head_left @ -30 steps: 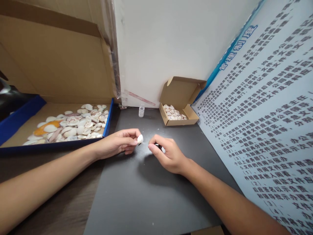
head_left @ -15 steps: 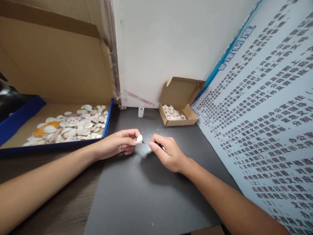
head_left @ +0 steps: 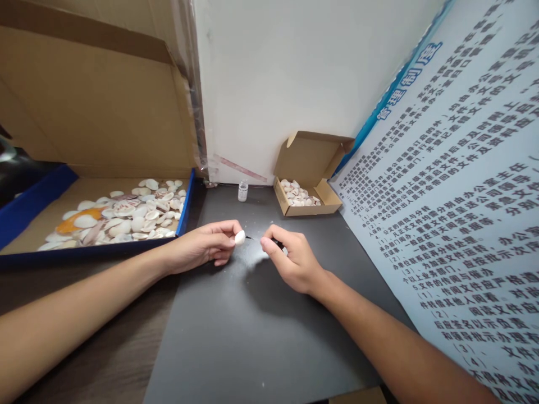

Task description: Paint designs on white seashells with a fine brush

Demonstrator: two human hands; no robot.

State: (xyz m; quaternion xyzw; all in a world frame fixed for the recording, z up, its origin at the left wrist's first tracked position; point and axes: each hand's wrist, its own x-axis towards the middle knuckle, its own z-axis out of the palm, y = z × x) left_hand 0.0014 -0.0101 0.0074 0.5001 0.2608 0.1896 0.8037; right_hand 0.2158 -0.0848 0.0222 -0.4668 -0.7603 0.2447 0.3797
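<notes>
Forearms bare, slanting in from eight and four o'clock, clock centred on the white shell. Under the left one, a brown wood-grain surface. At five o'clock, cut by the bottom edge of the view, a bit of tan cardboard. Across the middle, a dark grey tabletop, matte, with a pale shine beneath the shell and a soft shadow below the right hand.

Right hand at three o'clock, wrist nearly straight, back turned up, thumb and forefinger pinched on a thin dark tool, its fine end pointing to nine; remaining fingers tucked under, mostly hidden. Left hand at nine o'clock, shell nipped between thumb and forefinger, lower fingers curled beneath. Shell right beside the tool's fine end, contact too small to tell.

Farther off, between nine and ten, a large blue-sided box, brown lid raised, loose shells spread inside around an orange patch. At twelve, a small clear vial, upright and labelled. At two, a little brown carton, lid up, more shells within. Behind, a white wall with a reddish strip low down; round toward three, a pale blue printed sheet.
</notes>
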